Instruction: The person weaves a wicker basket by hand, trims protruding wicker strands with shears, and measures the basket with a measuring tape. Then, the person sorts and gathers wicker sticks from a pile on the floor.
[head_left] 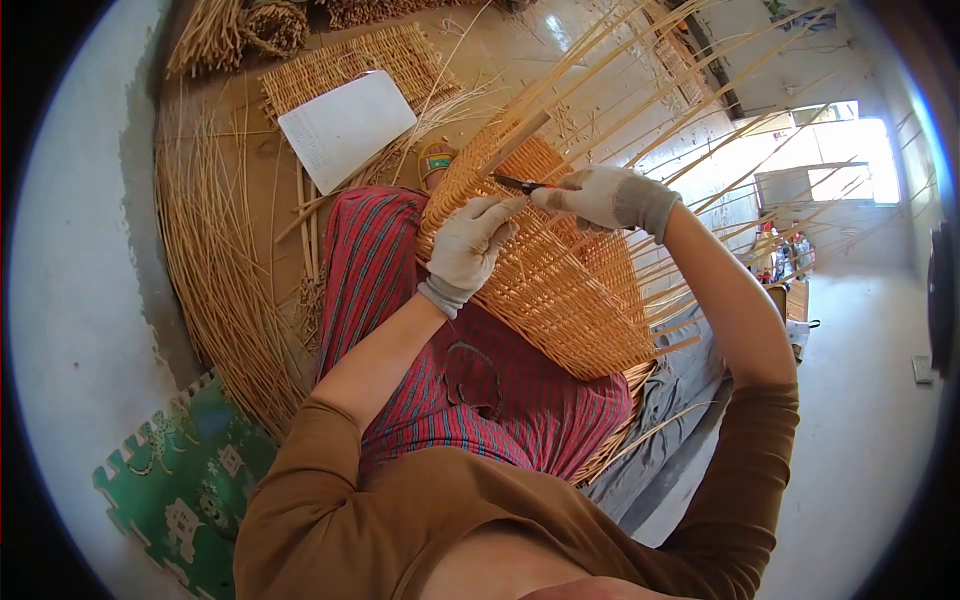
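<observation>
A partly woven wicker basket [560,295] lies tilted across my lap, its long unwoven stakes fanning out to the upper right. My left hand [468,245], in a whitish work glove, is closed at the near wall of the basket, fingertips at its woven edge. Just beyond, my gloved right hand [598,197] grips a dark-tipped hand tool [515,184] with some red on its handle. Whether it is a knife or shears I cannot tell. The tool's tip points left, close to a flat wooden stick [515,143] at the basket's side.
A red striped cloth [370,250] covers my lap. Loose wicker rods [215,240] lie along the left wall. A white sheet [348,125] rests on a woven panel [400,55]. A green foam mat [190,490] is at lower left. Long stakes [690,90] stick out beyond my right hand.
</observation>
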